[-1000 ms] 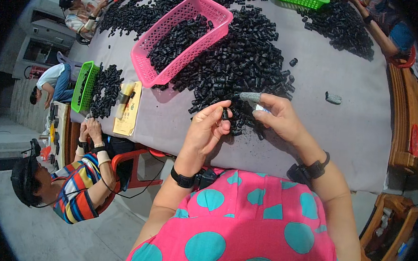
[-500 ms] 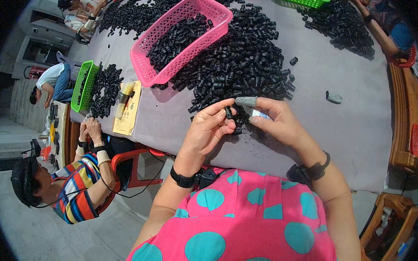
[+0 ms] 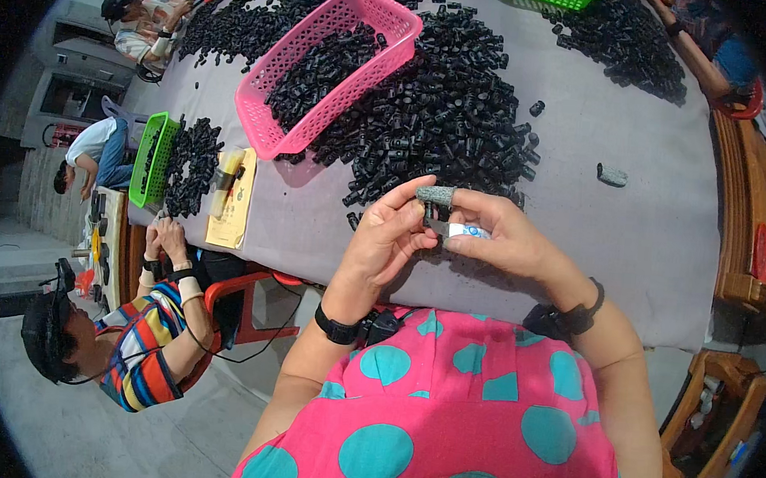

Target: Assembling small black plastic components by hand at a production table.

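Over the near part of the table, my left hand (image 3: 377, 247) pinches a small black cylindrical part (image 3: 428, 214) between thumb and fingers. My right hand (image 3: 514, 241) is closed around a small blade (image 3: 470, 232) whose grip is wrapped in white and blue; its thin metal end points at the black part. A grey knitted finger sleeve (image 3: 436, 195) covers the right index finger, which reaches across the top of the part. Fingers hide much of the part, so whether the blade's edge touches it I cannot tell. Just beyond my hands lies a large pile of similar black parts (image 3: 445, 110).
A pink perforated basket (image 3: 250, 114) with black parts stands at the pile's left. Farther left are a yellow envelope (image 3: 232, 215) and a green basket (image 3: 150, 161). A loose grey finger sleeve (image 3: 614, 176) lies right. A co-worker in a striped shirt (image 3: 139, 355) sits at left.
My right hand has moved slightly left and down, bringing the blade against or close to the black part. The right index finger now lies over the part. The left hand stays nearly in place.
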{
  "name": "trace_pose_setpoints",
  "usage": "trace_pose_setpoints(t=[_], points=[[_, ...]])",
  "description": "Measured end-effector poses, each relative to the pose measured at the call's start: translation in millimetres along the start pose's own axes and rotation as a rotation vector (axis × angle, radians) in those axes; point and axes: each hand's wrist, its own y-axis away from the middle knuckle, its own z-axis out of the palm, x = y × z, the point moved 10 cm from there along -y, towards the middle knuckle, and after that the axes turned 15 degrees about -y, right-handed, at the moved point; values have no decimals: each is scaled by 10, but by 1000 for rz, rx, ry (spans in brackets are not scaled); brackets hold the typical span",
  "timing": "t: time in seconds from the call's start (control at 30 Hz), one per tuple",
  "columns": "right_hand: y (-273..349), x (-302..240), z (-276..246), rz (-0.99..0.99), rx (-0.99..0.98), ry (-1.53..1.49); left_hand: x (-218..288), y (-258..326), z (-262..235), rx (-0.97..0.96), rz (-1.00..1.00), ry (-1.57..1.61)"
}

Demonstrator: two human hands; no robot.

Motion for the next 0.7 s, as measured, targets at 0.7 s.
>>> trace_pose_setpoints(t=[0.7], points=[[-8, 17, 5, 86, -3, -89, -101, -9, 70, -104, -20, 153]])
